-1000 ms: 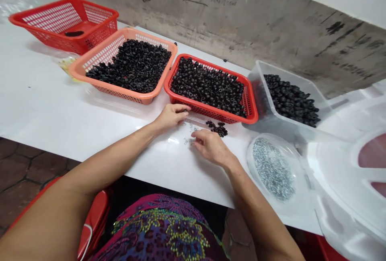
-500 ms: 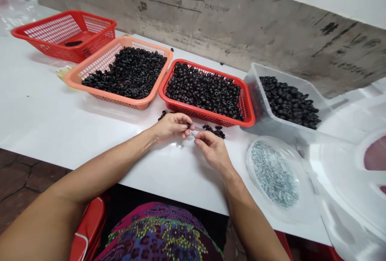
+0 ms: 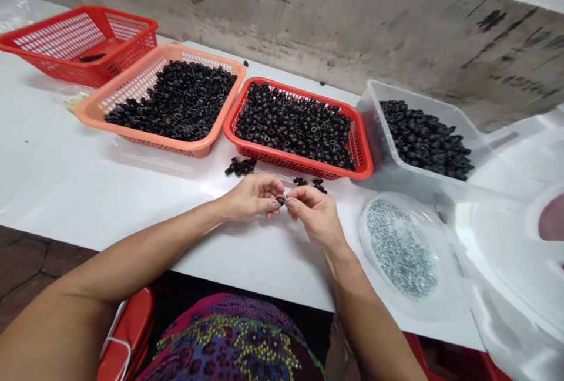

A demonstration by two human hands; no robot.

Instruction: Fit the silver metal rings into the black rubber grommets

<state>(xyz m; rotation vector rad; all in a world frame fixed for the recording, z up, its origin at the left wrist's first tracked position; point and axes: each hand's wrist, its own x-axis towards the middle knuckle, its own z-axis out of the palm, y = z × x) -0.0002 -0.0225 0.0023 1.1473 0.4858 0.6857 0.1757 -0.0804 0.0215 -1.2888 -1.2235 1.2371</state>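
Between thumb and fingers, my left hand (image 3: pixel 258 196) pinches a small round black plastic part (image 3: pixel 281 200). My right hand (image 3: pixel 312 209) meets it from the right, its thumb and forefinger pressed together at the part's edge. Whatever sits in that right pinch is too small to make out. Just behind my hands lie two little groups of black pieces, a left pile (image 3: pixel 240 166) and a right pile (image 3: pixel 311 183). Beyond them a red basket (image 3: pixel 304 167) holds many round black parts. To the right, a shallow clear dish (image 3: pixel 365 234) contains many tiny silvery metal pieces.
An orange basket (image 3: pixel 103 125) full of black pieces stands left of the red one. Further left is another red basket (image 3: pixel 132 34) with one dark item. A clear bin (image 3: pixel 388 175) of black parts and a large white plastic object (image 3: pixel 497 211) stand at the right.
My hands have come together at the black part. The small silvery pieces visible beneath them before are now out of sight. The view has shifted slightly.
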